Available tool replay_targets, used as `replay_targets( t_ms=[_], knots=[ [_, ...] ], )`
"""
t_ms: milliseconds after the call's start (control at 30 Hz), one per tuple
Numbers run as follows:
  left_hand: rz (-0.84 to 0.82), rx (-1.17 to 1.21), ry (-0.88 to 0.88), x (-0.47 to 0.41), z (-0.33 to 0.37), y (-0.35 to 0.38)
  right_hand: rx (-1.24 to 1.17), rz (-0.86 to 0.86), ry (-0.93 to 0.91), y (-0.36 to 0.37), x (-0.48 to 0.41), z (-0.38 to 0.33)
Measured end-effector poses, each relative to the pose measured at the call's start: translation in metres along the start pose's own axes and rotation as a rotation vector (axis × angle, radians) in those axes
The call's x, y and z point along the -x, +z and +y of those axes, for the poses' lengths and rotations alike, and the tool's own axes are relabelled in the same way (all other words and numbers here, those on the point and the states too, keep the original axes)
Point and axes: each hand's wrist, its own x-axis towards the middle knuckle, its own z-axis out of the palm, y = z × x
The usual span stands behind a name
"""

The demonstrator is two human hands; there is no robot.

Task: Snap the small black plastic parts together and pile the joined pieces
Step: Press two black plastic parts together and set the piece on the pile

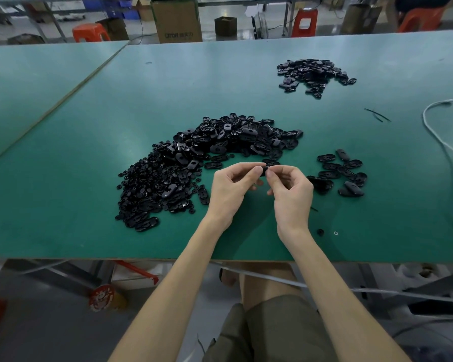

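Observation:
My left hand (230, 189) and my right hand (290, 192) meet above the green table (63, 205), both pinching one small black plastic part (265, 170) between thumbs and fingertips; most of it is hidden by the fingers. A large heap of loose black parts (194, 163), oval plates and small round pieces, spreads to the left and behind my hands. To the right lies a small group of oval pieces (343, 173). A further pile of black pieces (311, 74) sits at the far right of the table.
A white cable (445, 150) curls along the table's right side. Thin black strips (377, 114) lie near it. One small black round piece (320, 232) and a tiny ring (335, 233) rest near the front edge. Cardboard boxes and red stools stand beyond the table.

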Motion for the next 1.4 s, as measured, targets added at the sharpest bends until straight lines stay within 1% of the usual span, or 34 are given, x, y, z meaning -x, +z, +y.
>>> replay_targets(
  t_ms=[400, 533, 733, 1400],
  knots=[
    [-0.033, 0.056, -0.003, -0.0002, -0.0006, -0.0021, -0.036, 0.018, -0.003, -0.002, 0.0003, 0.0004],
    [-0.019, 0.068, 0.009, -0.001, -0.0019, -0.0025, -0.094, -0.044, 0.013, -0.0015, 0.0007, -0.0015],
    [-0.059, 0.079, 0.018, -0.0006, -0.0014, -0.0015, -0.135, -0.033, 0.029, -0.0008, 0.0001, -0.0007],
    [-0.076, 0.02, 0.002, 0.0011, 0.0025, 0.0003, -0.147, -0.03, 0.023, -0.002, -0.0007, 0.0007]
  ],
)
